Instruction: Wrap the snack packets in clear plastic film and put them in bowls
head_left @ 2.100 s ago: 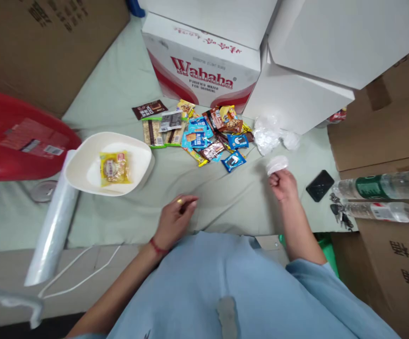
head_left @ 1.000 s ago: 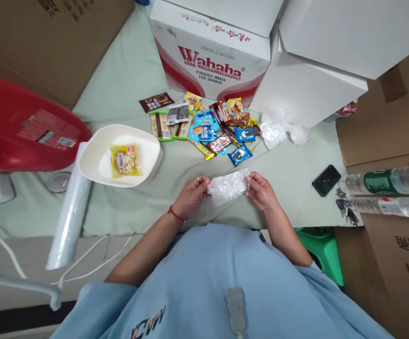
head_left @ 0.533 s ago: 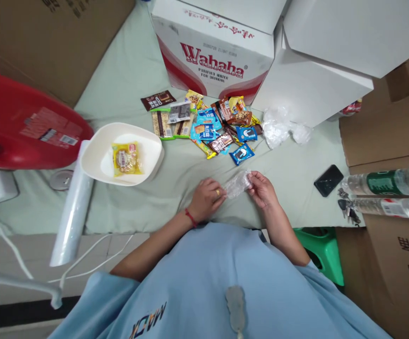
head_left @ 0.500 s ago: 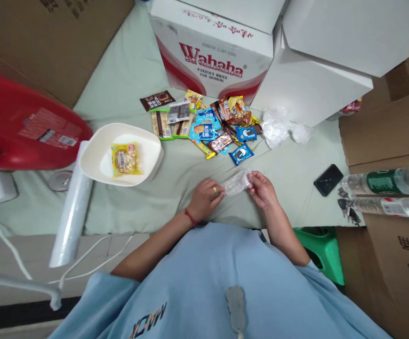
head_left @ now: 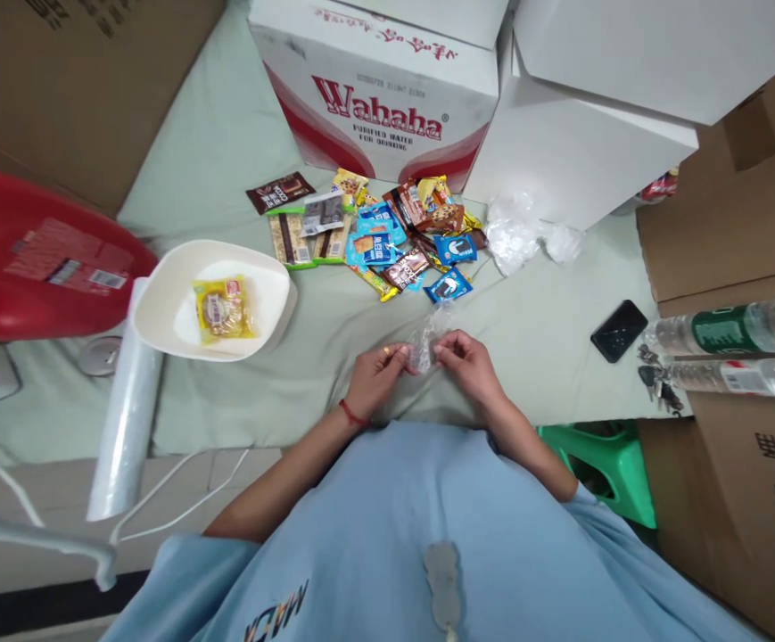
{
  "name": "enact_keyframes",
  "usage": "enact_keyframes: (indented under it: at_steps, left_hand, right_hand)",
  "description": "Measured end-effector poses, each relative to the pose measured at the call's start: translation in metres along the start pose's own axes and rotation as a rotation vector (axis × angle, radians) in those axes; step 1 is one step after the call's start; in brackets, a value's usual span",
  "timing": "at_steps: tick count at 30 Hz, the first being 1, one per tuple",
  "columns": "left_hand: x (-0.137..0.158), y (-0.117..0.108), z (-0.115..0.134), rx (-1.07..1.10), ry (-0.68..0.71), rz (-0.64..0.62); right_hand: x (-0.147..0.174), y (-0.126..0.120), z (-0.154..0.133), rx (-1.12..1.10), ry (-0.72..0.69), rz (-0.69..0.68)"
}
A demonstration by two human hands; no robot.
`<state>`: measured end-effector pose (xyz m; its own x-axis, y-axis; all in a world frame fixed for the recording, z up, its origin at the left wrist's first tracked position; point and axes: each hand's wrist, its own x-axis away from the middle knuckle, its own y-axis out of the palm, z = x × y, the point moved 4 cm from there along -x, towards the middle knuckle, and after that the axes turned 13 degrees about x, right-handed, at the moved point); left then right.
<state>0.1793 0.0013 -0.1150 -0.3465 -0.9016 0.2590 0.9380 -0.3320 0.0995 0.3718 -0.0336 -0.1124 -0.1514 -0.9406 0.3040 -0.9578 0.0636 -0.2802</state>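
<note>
My left hand (head_left: 375,377) and my right hand (head_left: 465,363) meet over the pale green cloth, both pinching a small crumpled clear plastic bag (head_left: 423,343) between their fingertips. Just beyond the bag lies a pile of wrapped snacks (head_left: 387,234) in blue, brown and yellow packets. To the left stands a white bowl (head_left: 171,294) holding one yellow snack packet (head_left: 219,308).
A Wahaha carton (head_left: 374,98) and white boxes (head_left: 581,134) stand behind the snacks, with loose clear bags (head_left: 517,234) beside them. A roll of plastic bags (head_left: 123,419) lies left. A black phone (head_left: 618,329), keys and water bottles (head_left: 735,352) lie right. A red stool (head_left: 32,259) is at the left.
My right hand picked up the plastic bag and brought it in front of me. My left hand joined it, and both hands have drawn closer together, bunching the bag.
</note>
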Motion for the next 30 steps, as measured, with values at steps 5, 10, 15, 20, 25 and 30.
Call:
enact_keyframes:
  at_steps: [5, 10, 15, 20, 25, 30]
  left_hand:
    - [0.004, -0.019, -0.005, 0.195, -0.060, 0.143]
    - [0.010, -0.008, 0.008, 0.167, -0.012, 0.023]
    - [0.006, -0.012, 0.006, 0.344, -0.050, 0.106]
    - [0.003, -0.023, -0.010, 0.477, -0.113, 0.166]
    - [0.005, -0.025, -0.005, 0.370, -0.066, 0.143]
    - [-0.007, -0.023, 0.014, 0.252, -0.091, 0.158]
  right_hand:
    - [0.001, -0.016, -0.003, -0.070, 0.054, 0.037]
    - [0.008, 0.007, -0.033, 0.114, -0.125, 0.044]
    - [-0.001, 0.008, -0.037, 0.000, -0.048, 0.088]
    - [-0.002, -0.013, -0.019, -0.293, 0.133, 0.080]
    - [0.005, -0.020, -0.014, -0.311, 0.107, 0.105]
    - [0.012, -0.019, -0.018, -0.149, 0.011, 0.010]
